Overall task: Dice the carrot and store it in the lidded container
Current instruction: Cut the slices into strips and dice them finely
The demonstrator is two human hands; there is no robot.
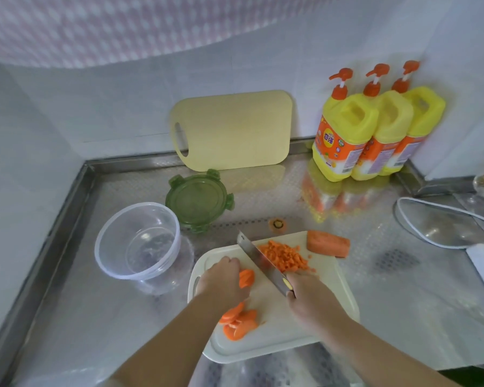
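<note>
Steel tabletop, tiled corner. Carrot all on board: dice pile far side, chunk at far corner, slices near edge. Left grip curled down on piece. Right grip wrapped round knife handle. Carrot stiff, light, cut faces probably slippy, so best pinned flat side down, fingertips tucked. Container sits left, open, lid just behind.

soap btls x3 @ 2 o'clock | cutting brds x2: white brd @ 6, yellow brd @ 12 | clear container x1 @ 8 | green lid x1 @ 9 | knife x1 | carrot chunk x1 @ 4 | diced pile x1 | slice heaps x2: far slice heap, near slice heap | carrot top x1
</note>
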